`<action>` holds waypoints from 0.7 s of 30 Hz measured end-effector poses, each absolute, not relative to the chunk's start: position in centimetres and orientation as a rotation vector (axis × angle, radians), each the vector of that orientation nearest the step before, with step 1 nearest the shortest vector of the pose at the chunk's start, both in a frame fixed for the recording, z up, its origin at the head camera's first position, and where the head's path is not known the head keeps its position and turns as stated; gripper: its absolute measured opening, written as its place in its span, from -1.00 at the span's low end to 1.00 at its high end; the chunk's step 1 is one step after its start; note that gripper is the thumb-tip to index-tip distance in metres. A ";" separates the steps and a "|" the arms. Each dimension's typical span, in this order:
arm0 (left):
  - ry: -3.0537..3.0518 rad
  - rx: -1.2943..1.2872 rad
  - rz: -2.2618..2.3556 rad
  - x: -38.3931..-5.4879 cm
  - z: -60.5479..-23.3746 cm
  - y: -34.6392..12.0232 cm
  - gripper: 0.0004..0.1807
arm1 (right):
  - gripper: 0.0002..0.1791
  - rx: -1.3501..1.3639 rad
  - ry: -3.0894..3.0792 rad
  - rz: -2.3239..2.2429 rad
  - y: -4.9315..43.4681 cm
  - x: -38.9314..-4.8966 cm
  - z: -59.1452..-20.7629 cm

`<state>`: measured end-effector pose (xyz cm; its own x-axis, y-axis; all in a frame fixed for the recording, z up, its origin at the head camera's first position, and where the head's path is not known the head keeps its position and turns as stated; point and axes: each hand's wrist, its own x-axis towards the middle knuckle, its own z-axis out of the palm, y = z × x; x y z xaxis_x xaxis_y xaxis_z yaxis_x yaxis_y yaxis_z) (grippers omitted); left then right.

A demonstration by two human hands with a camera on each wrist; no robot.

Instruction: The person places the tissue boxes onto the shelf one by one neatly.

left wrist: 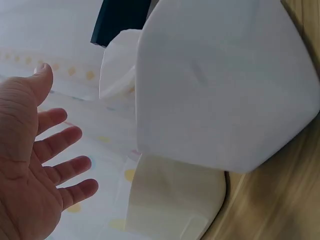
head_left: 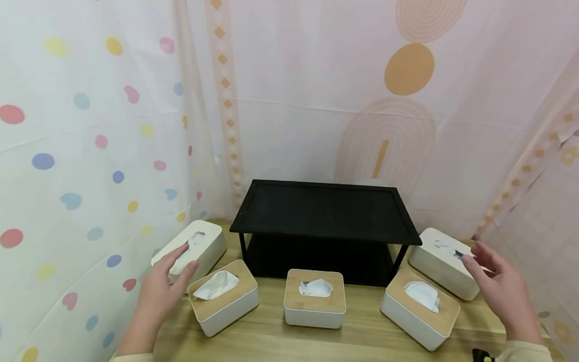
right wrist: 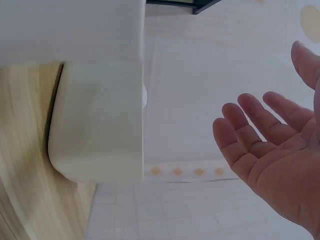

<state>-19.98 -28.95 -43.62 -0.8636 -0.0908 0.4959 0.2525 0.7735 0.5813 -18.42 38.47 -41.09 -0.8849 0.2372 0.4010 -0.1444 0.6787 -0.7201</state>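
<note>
My left hand (head_left: 158, 286) is held over the near end of a white tissue box (head_left: 211, 250) at the left, fingers extended and gripping nothing. In the left wrist view, that hand (left wrist: 25, 165) is spread apart from the boxes. My right hand (head_left: 502, 286) hovers by another white tissue box (head_left: 436, 264), its fingers loosely bent around nothing; the right wrist view shows this hand (right wrist: 285, 160) likewise empty. Between the hands stand wood-topped tissue boxes: a left one (head_left: 235, 307), a middle one (head_left: 315, 318) and a right one (head_left: 411, 324), each with a white tissue sticking out.
A black two-tier rack (head_left: 325, 208) stands behind the boxes on the wooden table (head_left: 271, 347). Patterned curtains (head_left: 289, 100) hang at the back and both sides. A small dark object (head_left: 481, 354) shows beside the right sleeve.
</note>
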 end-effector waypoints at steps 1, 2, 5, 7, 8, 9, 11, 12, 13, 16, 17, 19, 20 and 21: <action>-2.434 -0.107 -0.907 -19.8 -43.8 -28.8 -0.42 | -0.29 -0.072 -2.400 1.115 38.3 -18.3 -41.1; -2.419 -0.088 -0.911 -19.5 -43.9 -28.6 -0.43 | -0.29 -0.077 -2.385 1.127 38.0 -18.1 -41.2; -2.376 -0.023 -0.969 -18.8 -44.2 -27.9 -0.45 | -0.32 -0.091 -2.323 1.171 37.3 -17.9 -41.3; -2.346 0.022 -1.012 -18.4 -44.4 -27.3 -0.44 | -0.33 -0.094 -2.297 1.203 36.7 -17.8 -41.5; -2.335 0.050 -1.027 -18.2 -44.6 -27.0 -0.44 | -0.33 -0.098 -2.286 1.219 36.3 -17.7 -41.5; -2.318 0.071 -1.040 -18.0 -44.7 -26.7 -0.43 | -0.33 -0.104 -2.275 1.241 35.9 -17.7 -41.5; -2.293 0.091 -1.052 -17.9 -44.9 -26.0 -0.42 | -0.33 -0.126 -2.262 1.273 35.2 -17.5 -41.6; -2.282 0.092 -1.059 -17.8 -45.0 -25.8 -0.42 | -0.32 -0.138 -2.254 1.291 34.8 -17.5 -41.5; -2.283 0.096 -1.064 -17.8 -45.1 -25.5 -0.42 | -0.33 -0.153 -2.247 1.312 34.5 -17.4 -41.5; -2.288 0.080 -1.090 -17.7 -45.2 -24.9 -0.42 | -0.34 -0.181 -2.223 1.361 33.5 -17.3 -41.6; -2.290 0.075 -1.098 -17.7 -45.3 -24.7 -0.41 | -0.35 -0.183 -2.213 1.374 33.2 -17.3 -41.6; -2.299 0.074 -1.123 -17.5 -45.4 -24.4 -0.40 | -0.36 -0.175 -2.205 1.388 32.7 -17.3 -41.7; -2.299 0.076 -1.136 -17.5 -45.4 -24.2 -0.39 | -0.36 -0.171 -2.202 1.385 32.4 -17.4 -41.7; -2.300 0.084 -1.142 -17.5 -45.4 -24.1 -0.39 | -0.36 -0.164 -2.199 1.382 32.1 -17.4 -41.7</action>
<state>-17.46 -24.05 -45.45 -0.8388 -0.2945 0.4580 0.1868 0.6344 0.7501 -17.41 32.12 -41.67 -0.8508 0.3719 0.3714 -0.1735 0.4682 -0.8664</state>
